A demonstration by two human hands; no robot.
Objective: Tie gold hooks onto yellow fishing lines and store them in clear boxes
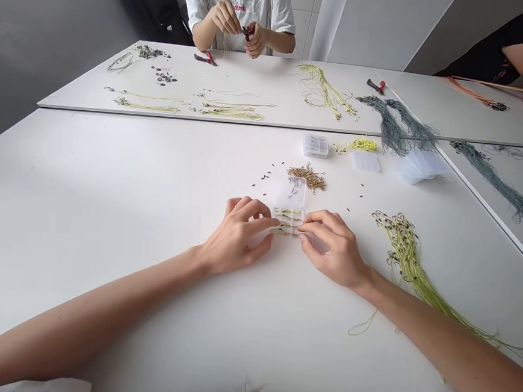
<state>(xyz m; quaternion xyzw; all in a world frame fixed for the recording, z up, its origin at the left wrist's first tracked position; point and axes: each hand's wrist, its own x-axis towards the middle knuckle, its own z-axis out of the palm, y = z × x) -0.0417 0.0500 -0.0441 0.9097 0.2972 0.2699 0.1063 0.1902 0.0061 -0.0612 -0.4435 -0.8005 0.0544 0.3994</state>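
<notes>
A small clear plastic box (pixel 290 193) lies on the table with its lid folded back. Fishing hooks tied with yellow-green line (pixel 288 217) lie in rows across its compartments. My left hand (pixel 245 231) grips the box's left edge, fingers bent, with the index fingertip at the end of a row. From the right, my right hand (pixel 335 245) holds the opposite edge, index finger and thumb close to the line ends. Whether either fingertip also pinches a hook is too small to tell.
Gold hooks or swivels (pixel 310 177) are heaped behind the box. A yellow-green bundle of hooked lines (pixel 412 262) lies by my right forearm. Beyond are a filled box (pixel 315 146), stacked clear boxes (pixel 420 166) and grey-blue line bundles (pixel 396 125). Across, a person's hands (pixel 241 28) hold pliers.
</notes>
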